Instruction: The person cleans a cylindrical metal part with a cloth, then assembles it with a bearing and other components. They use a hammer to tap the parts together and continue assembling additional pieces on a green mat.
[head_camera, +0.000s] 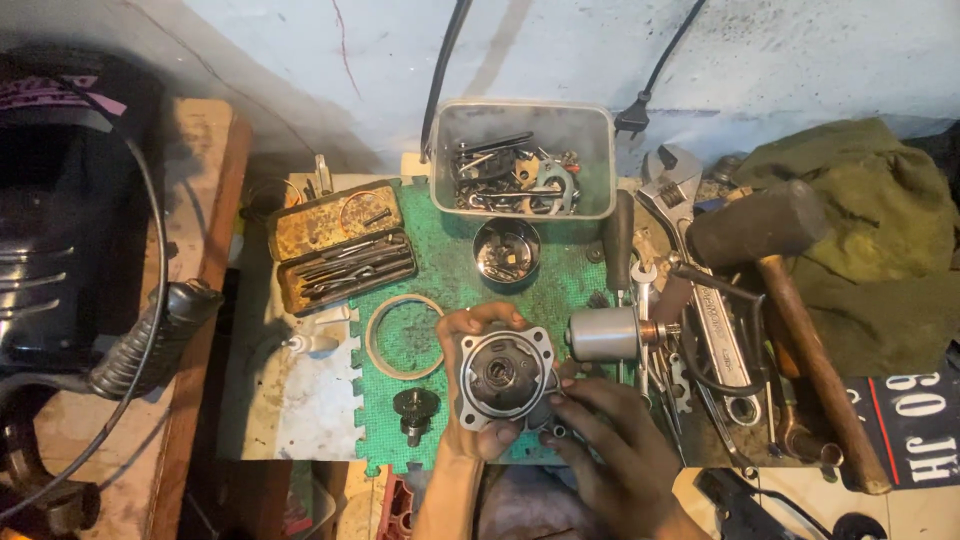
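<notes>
Left hand: the left hand (470, 385) is wrapped around the round metal part (505, 373), thumb under it and fingers curled over the top and left edge, closed tight on it.
Right hand: the right hand (610, 440) rests at the lower right edge of the same part, fingers bent, tips touching its rim; whether it pinches something small I cannot tell.
Round metal part: a grey housing with a square flange and a dark hole in the middle, held just above the green mat (450, 270) (near the front edge of the table).
Grey cylinder: the grey cylinder (605, 334) lies on its side just to the right of the held part, near the right hand's fingertips.
Ring: a thin pale ring (403, 336) lies flat on the mat, just left of the left hand.
Small gear: a dark small gear (414, 408) stands on the mat below the ring.
Plastic tub: a clear plastic tub (520, 115) at the back holds a pile of bolts, clips and flat metal bits.
Metal cup: a little round metal cup (506, 250) sits in front of the tub; inside look like small shiny pieces.
Tin case: an open rusty tin case (340, 250) on the left holds thin dark tool bits in rows.
Hammer: a big hammer (790, 300) lies on the right, beside a wrench (690, 230) and a green cloth (860, 240).
</notes>
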